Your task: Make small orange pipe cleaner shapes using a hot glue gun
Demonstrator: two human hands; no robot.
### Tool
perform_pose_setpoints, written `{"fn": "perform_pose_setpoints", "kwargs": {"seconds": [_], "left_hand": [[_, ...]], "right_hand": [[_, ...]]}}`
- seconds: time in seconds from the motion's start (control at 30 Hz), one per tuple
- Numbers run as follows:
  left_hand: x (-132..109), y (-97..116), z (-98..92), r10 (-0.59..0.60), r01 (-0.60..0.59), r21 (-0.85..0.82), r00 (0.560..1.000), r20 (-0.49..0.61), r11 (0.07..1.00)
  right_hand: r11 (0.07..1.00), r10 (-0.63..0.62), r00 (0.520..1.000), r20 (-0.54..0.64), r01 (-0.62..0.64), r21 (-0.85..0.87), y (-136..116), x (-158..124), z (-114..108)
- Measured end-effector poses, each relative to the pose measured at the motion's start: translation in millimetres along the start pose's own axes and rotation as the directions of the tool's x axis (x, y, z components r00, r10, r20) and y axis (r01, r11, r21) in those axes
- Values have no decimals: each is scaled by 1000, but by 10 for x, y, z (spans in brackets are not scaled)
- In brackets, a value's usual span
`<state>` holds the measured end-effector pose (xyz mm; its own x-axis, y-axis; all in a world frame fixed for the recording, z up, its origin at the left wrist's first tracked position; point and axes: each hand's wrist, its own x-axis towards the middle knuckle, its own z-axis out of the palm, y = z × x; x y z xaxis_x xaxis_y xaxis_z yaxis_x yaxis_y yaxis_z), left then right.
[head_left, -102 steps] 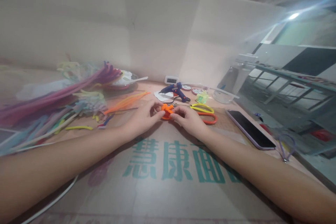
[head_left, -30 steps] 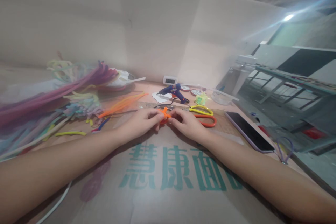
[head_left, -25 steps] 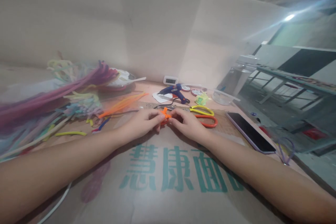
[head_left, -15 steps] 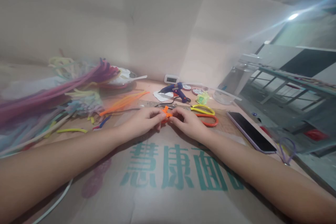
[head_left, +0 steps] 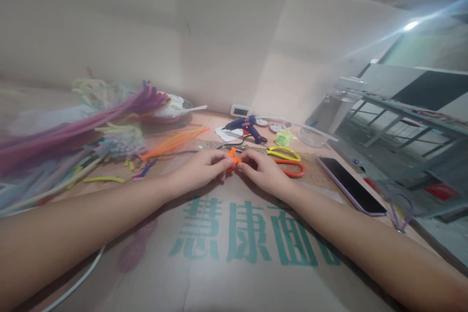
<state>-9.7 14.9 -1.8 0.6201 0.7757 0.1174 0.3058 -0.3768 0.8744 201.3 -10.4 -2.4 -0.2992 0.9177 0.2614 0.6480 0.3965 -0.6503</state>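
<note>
Between my two hands is a small orange piece bent from pipe cleaner (head_left: pixel 234 155), with short arms sticking out. My left hand (head_left: pixel 207 168) pinches it from the left, thumb and fingertips together. From the right, my right hand (head_left: pixel 261 168) grips it between thumb and forefinger. Fingertips cover part of its lower side. Just behind my right hand lie scissors with one yellow and one orange handle (head_left: pixel 291 168); their blades are partly hidden. Both forearms rest over the cardboard (head_left: pixel 219 278) printed with green characters.
Bundles of colored pipe cleaners (head_left: pixel 120 107) are heaped at the left, with loose orange stems (head_left: pixel 175 141) nearer. A blue glue gun (head_left: pixel 246 124) lies behind my hands, before a small white digital display (head_left: pixel 240 110). A phone (head_left: pixel 351 185) lies at the right edge. A white cable (head_left: pixel 84 278) runs lower left.
The view has shifted slightly. Both hands keep their grip on the orange piece, which looks turned a little between the fingertips.
</note>
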Motion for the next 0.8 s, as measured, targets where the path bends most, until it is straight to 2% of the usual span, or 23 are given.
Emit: {"fn": "perform_pose_setpoints", "kwargs": {"seconds": [0.8], "left_hand": [[19,-46,8,57,-56,45,998,-22,997]], "right_hand": [[999,-22,1000,-15,21,-25,11,-7,4]]}}
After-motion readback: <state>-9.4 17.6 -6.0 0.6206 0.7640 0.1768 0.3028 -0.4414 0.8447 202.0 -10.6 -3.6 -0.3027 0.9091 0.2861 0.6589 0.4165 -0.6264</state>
